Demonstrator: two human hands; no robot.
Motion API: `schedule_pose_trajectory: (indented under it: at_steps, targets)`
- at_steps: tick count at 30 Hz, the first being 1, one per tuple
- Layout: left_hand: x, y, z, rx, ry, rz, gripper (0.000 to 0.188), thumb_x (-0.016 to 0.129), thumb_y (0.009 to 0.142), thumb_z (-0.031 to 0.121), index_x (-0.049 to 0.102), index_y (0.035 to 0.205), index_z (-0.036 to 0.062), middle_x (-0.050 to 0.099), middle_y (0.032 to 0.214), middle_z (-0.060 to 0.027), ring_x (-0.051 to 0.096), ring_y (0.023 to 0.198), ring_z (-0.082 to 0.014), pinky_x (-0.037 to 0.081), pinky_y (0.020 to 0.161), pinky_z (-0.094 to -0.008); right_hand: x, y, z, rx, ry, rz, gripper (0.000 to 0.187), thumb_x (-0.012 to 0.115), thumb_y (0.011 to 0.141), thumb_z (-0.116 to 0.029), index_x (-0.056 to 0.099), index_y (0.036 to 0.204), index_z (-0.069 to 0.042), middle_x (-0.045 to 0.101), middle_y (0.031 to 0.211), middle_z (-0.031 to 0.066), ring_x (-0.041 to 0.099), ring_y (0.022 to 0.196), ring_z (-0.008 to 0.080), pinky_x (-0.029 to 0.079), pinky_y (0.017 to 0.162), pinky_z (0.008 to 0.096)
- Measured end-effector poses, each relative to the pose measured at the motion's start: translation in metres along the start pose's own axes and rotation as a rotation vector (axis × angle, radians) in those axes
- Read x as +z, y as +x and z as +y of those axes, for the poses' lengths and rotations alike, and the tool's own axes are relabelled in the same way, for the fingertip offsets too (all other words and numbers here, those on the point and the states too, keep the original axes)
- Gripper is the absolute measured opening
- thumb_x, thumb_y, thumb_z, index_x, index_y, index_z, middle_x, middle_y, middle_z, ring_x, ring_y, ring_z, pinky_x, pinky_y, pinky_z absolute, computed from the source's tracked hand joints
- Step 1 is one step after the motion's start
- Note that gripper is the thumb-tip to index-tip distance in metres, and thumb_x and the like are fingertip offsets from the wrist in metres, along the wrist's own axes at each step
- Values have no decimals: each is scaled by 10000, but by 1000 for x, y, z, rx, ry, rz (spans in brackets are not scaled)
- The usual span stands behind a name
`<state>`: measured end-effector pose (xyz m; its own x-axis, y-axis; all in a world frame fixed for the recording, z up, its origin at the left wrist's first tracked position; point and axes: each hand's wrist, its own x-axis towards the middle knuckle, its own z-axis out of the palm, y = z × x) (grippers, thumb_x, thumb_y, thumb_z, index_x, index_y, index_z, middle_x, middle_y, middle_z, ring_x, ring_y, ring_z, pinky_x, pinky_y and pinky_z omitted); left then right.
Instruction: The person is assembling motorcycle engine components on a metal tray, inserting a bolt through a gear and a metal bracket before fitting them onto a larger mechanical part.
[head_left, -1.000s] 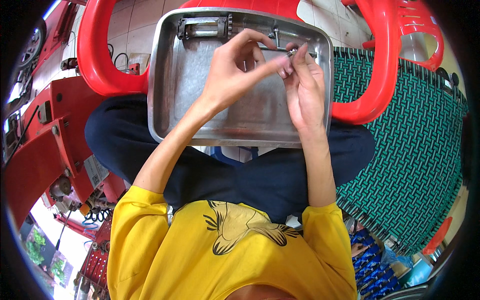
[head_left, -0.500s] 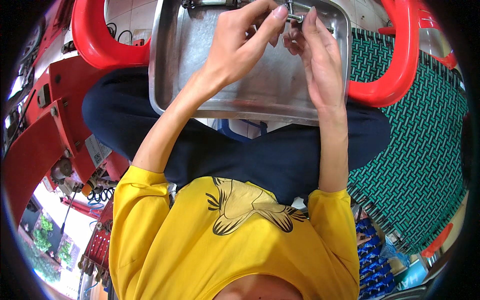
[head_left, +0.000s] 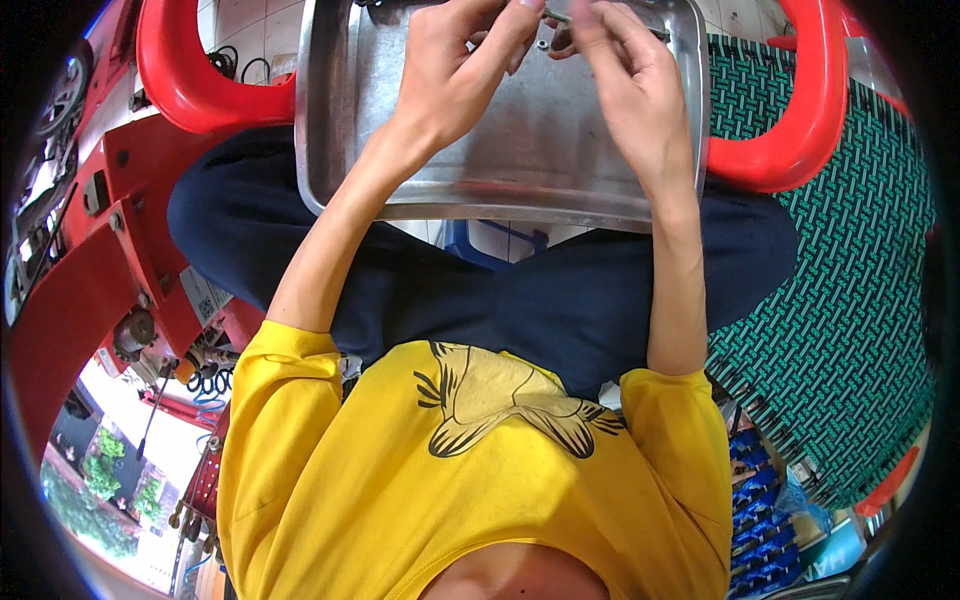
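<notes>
Over the far part of a metal tray, my hands meet near the top edge of the picture. My left hand is closed, thumb and fingers pinched at the near end of a short, thin metal rod, perhaps a bolt. My right hand is closed at the rod's other end; its fingertips are a little blurred. A small metal nut shows between the hands, seemingly on the tray floor. The fingers and the picture's edge hide part of the rod.
The tray rests across my crossed-looking legs. Red curved plastic chair arms stand at left and right. A green woven seat lies to the right, red machinery to the left.
Both hands have moved slightly up and left in the picture, the rod with them. The small nut now shows between them. My right fingers have shifted along the rod.
</notes>
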<state>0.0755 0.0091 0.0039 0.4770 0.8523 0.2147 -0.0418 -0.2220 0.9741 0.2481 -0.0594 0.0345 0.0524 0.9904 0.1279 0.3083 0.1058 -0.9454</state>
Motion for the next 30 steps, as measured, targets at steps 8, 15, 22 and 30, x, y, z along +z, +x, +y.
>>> schedule_pose_trajectory:
  at_steps: [8,15,22,30]
  targets:
    - [-1,1,5,-71,11,4,336,491,1136,254,560,877,51,512,696,23,457,623,-52,353,577,-228,-2,6,-8,78,-95,64,164,719,1016,-148,656,1054,-1,592,1028,51,664,967,134,515,826,261]
    - [-4,-1,5,7,184,-18,365,523,1116,336,657,1000,17,555,708,2,482,633,-62,365,572,-247,1,8,-12,34,18,90,239,721,1031,-229,667,1094,-6,589,1076,57,652,999,135,531,868,276]
    - [0,1,15,-8,98,-46,318,541,1103,272,623,972,-6,590,701,-49,537,642,-107,445,610,-285,-5,11,12,137,-62,61,447,696,1026,-426,698,1129,8,672,1042,127,700,967,221,552,826,351]
    - [0,2,14,8,121,-41,308,528,1110,260,617,1012,-18,623,739,-79,580,666,-137,477,638,-293,7,11,-1,62,21,244,357,724,1016,-327,721,990,29,648,1064,118,695,965,215,540,820,328]
